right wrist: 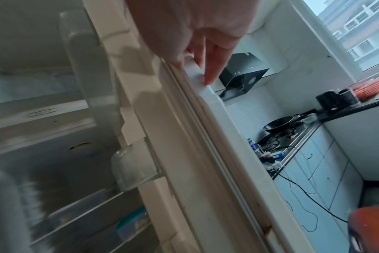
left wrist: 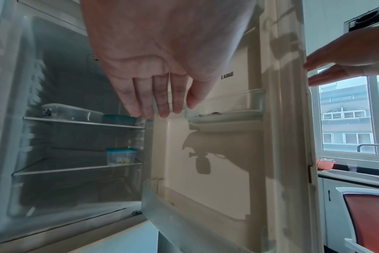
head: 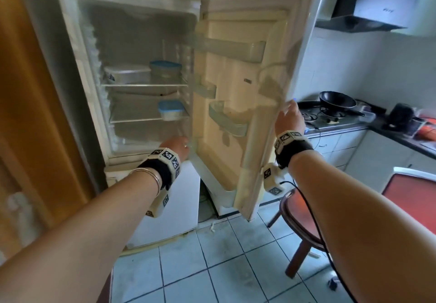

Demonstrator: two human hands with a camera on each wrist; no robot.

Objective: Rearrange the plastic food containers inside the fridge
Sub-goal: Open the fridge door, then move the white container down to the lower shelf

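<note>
The fridge [head: 146, 43] stands open, its door [head: 254, 85] swung out to the right. On the upper shelf a clear box with a white lid [head: 127, 74] sits beside a round blue-lidded container [head: 165, 69]. A square blue-lidded container [head: 171, 110] stands at the right of the lower shelf, holding pale food [left wrist: 121, 160]. My left hand [head: 179, 145] reaches toward the fridge's lower right corner, fingers [left wrist: 160, 102] straight and holding nothing. My right hand [head: 289, 113] grips the door's outer edge, thumb on the inside and fingers [right wrist: 212, 68] on the outside.
Clear door bins [head: 228, 120] jut out between my arms. A red wooden chair [head: 304, 210] stands just right of the door, with a black cable [head: 313, 220] hanging from my right wrist. A stove with a black pan [head: 337, 100] and a dark counter [head: 401, 135] lie beyond.
</note>
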